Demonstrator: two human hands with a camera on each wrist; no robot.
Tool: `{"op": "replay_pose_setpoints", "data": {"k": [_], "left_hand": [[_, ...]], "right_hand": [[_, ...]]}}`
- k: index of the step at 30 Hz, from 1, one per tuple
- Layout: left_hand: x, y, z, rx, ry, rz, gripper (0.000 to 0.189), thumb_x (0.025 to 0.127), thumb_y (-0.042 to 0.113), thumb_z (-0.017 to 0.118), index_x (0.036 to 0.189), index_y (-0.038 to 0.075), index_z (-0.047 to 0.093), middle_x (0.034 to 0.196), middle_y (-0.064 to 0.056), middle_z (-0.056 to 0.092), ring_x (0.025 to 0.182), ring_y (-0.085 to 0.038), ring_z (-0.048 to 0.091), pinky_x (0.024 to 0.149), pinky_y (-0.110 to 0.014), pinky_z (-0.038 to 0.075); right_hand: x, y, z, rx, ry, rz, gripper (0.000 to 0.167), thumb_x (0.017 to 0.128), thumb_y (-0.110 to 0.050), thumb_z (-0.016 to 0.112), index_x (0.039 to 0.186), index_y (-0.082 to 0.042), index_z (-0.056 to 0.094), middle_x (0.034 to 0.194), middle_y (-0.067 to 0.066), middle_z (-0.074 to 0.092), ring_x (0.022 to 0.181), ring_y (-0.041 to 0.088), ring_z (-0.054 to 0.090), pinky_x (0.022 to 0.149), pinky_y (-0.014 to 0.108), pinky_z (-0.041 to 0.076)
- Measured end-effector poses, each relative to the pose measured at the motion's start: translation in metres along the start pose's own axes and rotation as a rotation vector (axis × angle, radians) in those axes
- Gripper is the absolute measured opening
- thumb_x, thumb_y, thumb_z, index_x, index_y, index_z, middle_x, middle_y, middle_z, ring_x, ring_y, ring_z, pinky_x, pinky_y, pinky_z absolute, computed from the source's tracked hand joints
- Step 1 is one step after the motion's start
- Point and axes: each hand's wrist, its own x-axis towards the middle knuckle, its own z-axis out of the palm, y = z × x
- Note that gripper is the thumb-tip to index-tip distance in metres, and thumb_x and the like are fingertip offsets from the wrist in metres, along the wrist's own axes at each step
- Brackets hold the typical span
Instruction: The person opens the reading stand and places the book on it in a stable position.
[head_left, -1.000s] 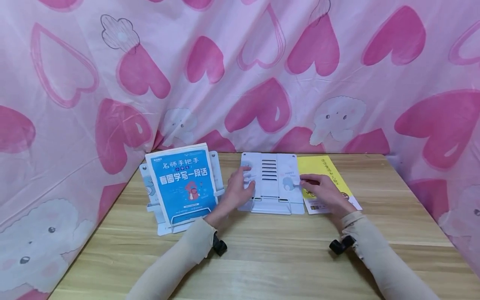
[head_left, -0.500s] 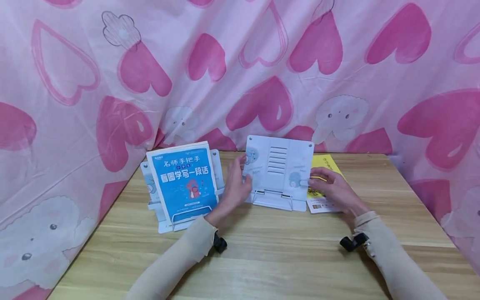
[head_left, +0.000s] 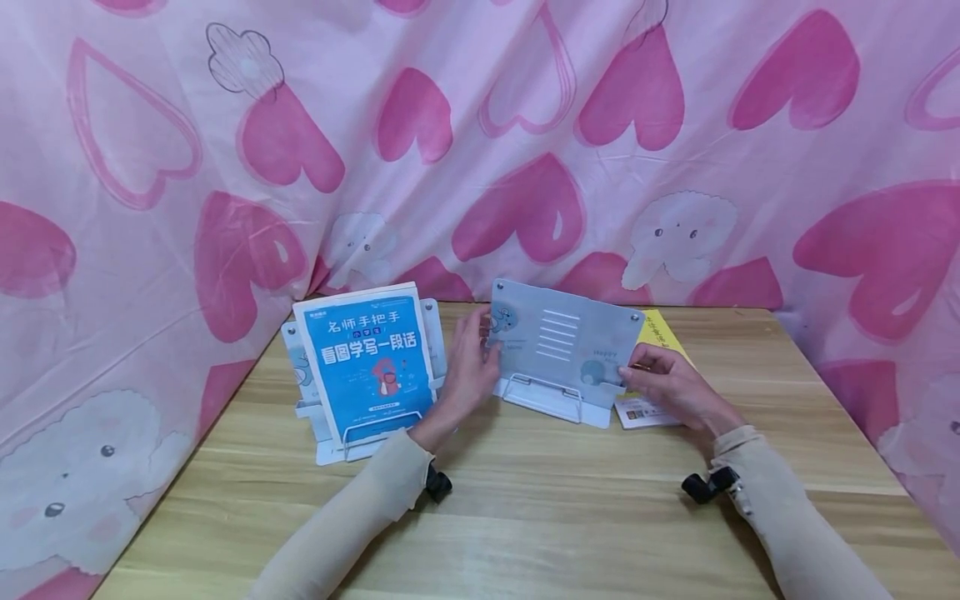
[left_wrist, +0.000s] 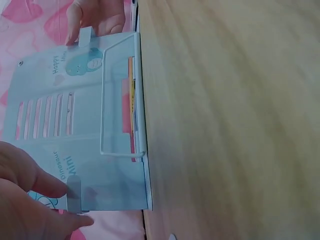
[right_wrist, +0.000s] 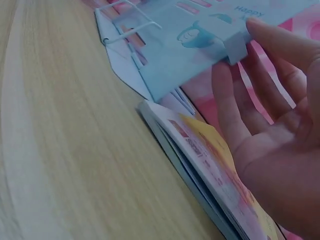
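In the head view a pale blue-white book stand [head_left: 558, 346] stands on the table, its slotted back plate raised from its base and turned a little to the left. A wire page holder [head_left: 543, 398] folds out at its foot. My left hand [head_left: 471, 358] grips the plate's left edge, thumb in front. At the other edge my right hand [head_left: 675, 385] pinches the plate by a small side tab [right_wrist: 235, 46], its fingers reaching behind. A yellow-and-white book [head_left: 651, 412] lies behind and under my right hand, partly hidden by the plate and hand.
To the left, a second book stand [head_left: 303, 367] holds a blue-covered book [head_left: 371, 358] leaning upright behind a wire holder. A pink heart-patterned cloth [head_left: 480, 125] hangs along the back and sides of the wooden table [head_left: 525, 517].
The book stand's back plate has gone from lying back to standing raised, and its right side has swung toward me. My right hand has shifted right along with it.
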Motion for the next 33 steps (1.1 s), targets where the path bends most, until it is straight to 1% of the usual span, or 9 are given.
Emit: {"op": "replay_pose_setpoints", "data": {"k": [3,6,10,13,16,20,25,30,33], "left_hand": [[0.002,-0.001,0.000,0.055,0.007,0.016,0.070,0.103,-0.002,0.067,0.165,0.016,0.042,0.145,-0.012,0.052,0.135,-0.029,0.058,0.113,-0.043,0.058],[0.003,-0.003,0.000,0.105,0.014,0.037,0.072,0.103,-0.001,0.068,0.167,0.016,0.040,0.143,-0.011,0.052,0.132,-0.027,0.058,0.111,-0.039,0.059],[0.004,-0.004,-0.002,0.110,0.021,0.043,0.070,0.102,-0.001,0.070,0.164,0.015,0.043,0.139,-0.011,0.054,0.123,-0.025,0.061,0.108,-0.038,0.060],[0.007,-0.005,-0.002,0.076,0.029,0.040,0.060,0.104,0.005,0.069,0.160,0.012,0.048,0.136,-0.011,0.056,0.120,-0.024,0.063,0.105,-0.038,0.062],[0.010,-0.005,-0.001,0.020,0.033,0.039,0.049,0.110,0.021,0.063,0.157,0.011,0.050,0.135,-0.011,0.058,0.119,-0.023,0.064,0.105,-0.038,0.062],[0.012,-0.004,-0.002,-0.049,0.022,0.002,0.057,0.113,0.047,0.052,0.160,0.013,0.049,0.141,-0.008,0.058,0.125,-0.022,0.064,0.111,-0.039,0.059],[0.014,0.002,-0.005,-0.114,-0.003,-0.025,0.068,0.111,0.061,0.047,0.164,0.019,0.044,0.151,-0.003,0.055,0.135,-0.023,0.063,0.112,-0.040,0.058],[0.014,0.021,-0.016,-0.207,-0.015,0.068,0.064,0.109,0.059,0.053,0.166,0.033,0.037,0.161,0.003,0.050,0.144,-0.026,0.060,0.107,-0.045,0.060],[0.016,0.032,-0.027,-0.240,-0.034,0.165,0.057,0.108,0.050,0.060,0.161,0.035,0.046,0.163,0.002,0.048,0.145,-0.028,0.058,0.106,-0.050,0.061]], "right_hand": [[-0.001,0.000,0.000,-0.016,-0.022,0.002,0.017,0.109,-0.006,0.061,0.106,-0.020,0.070,0.123,-0.007,0.077,0.111,0.013,0.071,0.098,0.026,0.057],[-0.001,-0.002,0.003,-0.081,-0.050,0.029,0.017,0.107,-0.007,0.065,0.119,-0.016,0.073,0.131,-0.005,0.077,0.117,0.017,0.074,0.101,0.029,0.058],[-0.001,-0.001,0.011,-0.112,-0.167,0.039,0.047,0.105,-0.005,0.067,0.152,-0.011,0.061,0.143,-0.001,0.073,0.126,0.022,0.074,0.104,0.035,0.059],[-0.001,-0.001,0.019,-0.117,-0.231,0.031,0.059,0.103,-0.003,0.069,0.159,-0.011,0.053,0.147,-0.001,0.070,0.128,0.022,0.072,0.105,0.034,0.060],[0.001,-0.005,0.031,-0.185,-0.224,0.026,0.061,0.099,-0.005,0.076,0.156,-0.013,0.057,0.147,-0.001,0.069,0.129,0.018,0.070,0.107,0.028,0.057],[0.004,-0.012,0.051,-0.229,-0.240,-0.003,0.065,0.094,-0.007,0.082,0.155,-0.013,0.058,0.152,0.008,0.065,0.133,0.019,0.068,0.110,0.028,0.055],[0.005,-0.018,0.075,-0.277,-0.217,-0.045,0.048,0.092,-0.011,0.086,0.136,-0.011,0.067,0.139,0.016,0.067,0.121,0.023,0.073,0.099,0.032,0.062],[0.008,-0.019,0.096,-0.324,-0.128,-0.070,0.032,0.092,-0.014,0.087,0.118,-0.014,0.068,0.118,0.011,0.071,0.105,0.022,0.076,0.090,0.029,0.063],[0.010,-0.019,0.108,-0.344,-0.080,-0.075,0.031,0.094,-0.021,0.087,0.119,-0.018,0.069,0.114,0.007,0.071,0.104,0.023,0.075,0.088,0.029,0.063]]}}
